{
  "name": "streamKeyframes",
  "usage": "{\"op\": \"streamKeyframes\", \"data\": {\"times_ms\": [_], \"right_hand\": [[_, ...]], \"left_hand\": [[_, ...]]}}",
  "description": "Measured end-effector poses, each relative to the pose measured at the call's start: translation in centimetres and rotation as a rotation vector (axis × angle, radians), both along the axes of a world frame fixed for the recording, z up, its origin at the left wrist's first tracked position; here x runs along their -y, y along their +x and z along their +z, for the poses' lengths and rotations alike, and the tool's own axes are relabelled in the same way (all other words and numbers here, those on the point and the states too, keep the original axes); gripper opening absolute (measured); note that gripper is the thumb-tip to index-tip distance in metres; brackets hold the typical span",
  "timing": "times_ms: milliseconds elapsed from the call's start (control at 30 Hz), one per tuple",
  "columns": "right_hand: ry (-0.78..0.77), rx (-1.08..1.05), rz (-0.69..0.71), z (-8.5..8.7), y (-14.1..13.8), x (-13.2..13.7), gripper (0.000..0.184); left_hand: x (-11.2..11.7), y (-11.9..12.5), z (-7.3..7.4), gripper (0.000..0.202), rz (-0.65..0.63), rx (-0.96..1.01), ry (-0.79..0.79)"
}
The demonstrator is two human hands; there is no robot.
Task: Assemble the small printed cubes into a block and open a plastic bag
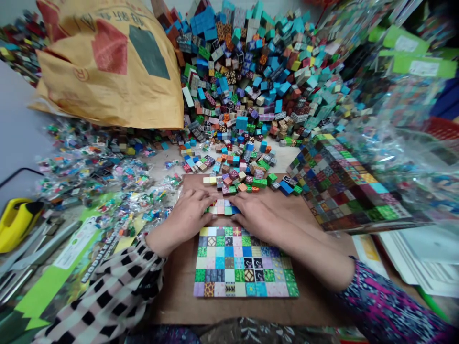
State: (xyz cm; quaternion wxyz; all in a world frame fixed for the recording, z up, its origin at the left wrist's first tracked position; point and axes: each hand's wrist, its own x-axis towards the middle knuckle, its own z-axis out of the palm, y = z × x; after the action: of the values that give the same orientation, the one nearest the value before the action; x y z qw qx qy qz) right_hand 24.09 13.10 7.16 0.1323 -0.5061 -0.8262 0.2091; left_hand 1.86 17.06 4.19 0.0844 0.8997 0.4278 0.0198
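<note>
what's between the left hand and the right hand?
A short row of small cubes, pink and pale ones among them, lies between the left hand and the right hand, one hand at each end. The head view shows it.

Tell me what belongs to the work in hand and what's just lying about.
In use, it seems: left hand, right hand, cube row between them, cube grid, board.

Apparently just lying about: big bag, yellow tool, bagged bits.

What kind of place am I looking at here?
Probably a small packing or sorting workplace, judging by the big heap of loose patterned blocks, the many clear plastic packets and the neat grid of blocks.
</note>
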Motion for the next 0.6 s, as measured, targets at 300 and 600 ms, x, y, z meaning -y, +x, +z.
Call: {"op": "streamKeyframes", "data": {"times_ms": [300, 600], "right_hand": [[0.253, -0.048, -0.257, -2.6, 4.5, -2.0, 0.033], [0.276, 0.072, -0.46, -3.9, 4.8, -5.6, 0.028]], "left_hand": [[1.0, -0.9, 0.8, 0.039, 0.015, 0.056, 0.111], [4.5, -1.4, 1.2, 0.026, -0.073, 0.303, 0.326]]}}
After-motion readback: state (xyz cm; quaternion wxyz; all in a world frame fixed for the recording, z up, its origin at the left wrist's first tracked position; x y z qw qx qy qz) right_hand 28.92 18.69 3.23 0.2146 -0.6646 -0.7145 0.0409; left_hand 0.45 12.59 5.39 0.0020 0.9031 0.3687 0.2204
